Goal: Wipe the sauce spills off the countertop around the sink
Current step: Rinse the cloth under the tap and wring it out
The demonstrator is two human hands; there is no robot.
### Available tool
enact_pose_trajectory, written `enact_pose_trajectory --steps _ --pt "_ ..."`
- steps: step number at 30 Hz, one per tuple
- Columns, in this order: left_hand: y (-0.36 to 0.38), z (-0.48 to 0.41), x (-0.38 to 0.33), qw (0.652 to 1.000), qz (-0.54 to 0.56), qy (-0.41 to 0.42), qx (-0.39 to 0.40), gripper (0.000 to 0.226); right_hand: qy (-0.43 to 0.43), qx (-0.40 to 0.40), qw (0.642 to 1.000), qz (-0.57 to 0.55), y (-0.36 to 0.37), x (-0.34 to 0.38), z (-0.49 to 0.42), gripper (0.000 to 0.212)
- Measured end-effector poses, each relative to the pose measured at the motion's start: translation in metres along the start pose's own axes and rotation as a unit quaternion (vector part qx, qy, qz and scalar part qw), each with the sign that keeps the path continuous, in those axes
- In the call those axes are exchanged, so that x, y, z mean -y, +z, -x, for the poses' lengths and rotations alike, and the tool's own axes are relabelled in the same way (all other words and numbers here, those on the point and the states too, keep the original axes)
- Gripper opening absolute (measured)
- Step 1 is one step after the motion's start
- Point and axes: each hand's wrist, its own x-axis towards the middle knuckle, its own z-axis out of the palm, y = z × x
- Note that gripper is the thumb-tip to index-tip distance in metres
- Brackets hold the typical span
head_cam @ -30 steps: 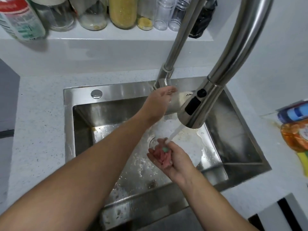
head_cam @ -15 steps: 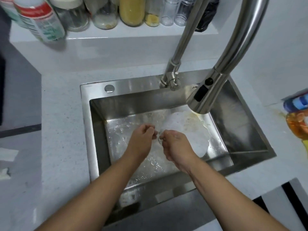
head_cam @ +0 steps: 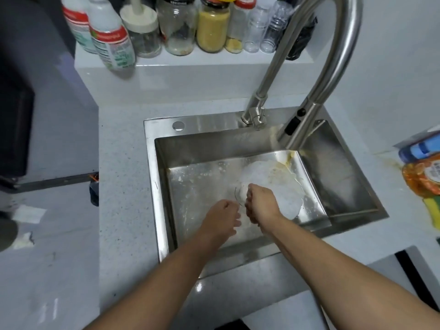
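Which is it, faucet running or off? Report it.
Off, it appears: no stream falls from the faucet spray head into the sink. The lever's position is too small to read.

The speckled white countertop (head_cam: 123, 163) surrounds the steel sink (head_cam: 152, 186) set into it. Right of the sink it bears a yellow-brown sauce smear (head_cam: 390, 160), and beyond the smear a blue bottle (head_cam: 419, 150), an orange bottle (head_cam: 423, 175) and a yellow sponge (head_cam: 431, 208) lie one in front of the other. Behind the sink a raised white ledge (head_cam: 190, 75) carries a row: two red-and-green labelled bottles (head_cam: 112, 41) past the sink's left edge, then a cream-lidded jar (head_cam: 142, 32), a clear jar (head_cam: 177, 27), a jar of yellow grains (head_cam: 212, 27), small clear bottles (head_cam: 262, 32) and a black bag (head_cam: 302, 39).
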Motion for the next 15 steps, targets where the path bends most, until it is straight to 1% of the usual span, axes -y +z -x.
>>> enact_pose_trajectory --steps 2,4,6,8,9,11,13,15 --pt "0.008 0.010 -0.007 0.999 0.006 -0.011 0.035 0.017 -0.012 0.060 0.997 -0.045 -0.010 0.006 0.010 0.049" --pt "0.016 0.020 -0.014 0.998 0.019 -0.014 0.059 0.021 0.001 0.109 0.985 -0.137 -0.021 0.011 0.020 0.052" --pt "0.023 0.028 -0.023 0.996 0.061 -0.006 0.057 0.025 0.010 0.128 0.964 -0.232 -0.034 0.018 0.029 0.042" --pt "0.030 0.035 -0.029 0.995 0.077 0.030 0.049 0.022 -0.007 0.134 0.952 -0.276 -0.049 0.025 0.038 0.031" --pt "0.034 0.039 -0.033 0.995 0.073 0.056 0.049 0.018 -0.023 0.136 0.954 -0.267 -0.060 0.026 0.041 0.028" --pt "0.044 0.046 -0.040 0.991 0.058 0.102 0.057 0.008 -0.048 0.154 0.966 -0.203 -0.083 0.029 0.046 0.016" --pt "0.057 0.050 -0.047 0.988 0.045 0.136 0.050 0.021 -0.058 0.179 0.975 -0.116 -0.105 0.031 0.050 0.010" --pt "0.076 0.055 -0.053 0.986 0.044 0.161 0.025 0.029 -0.066 0.177 0.980 -0.066 -0.131 0.031 0.048 0.016"
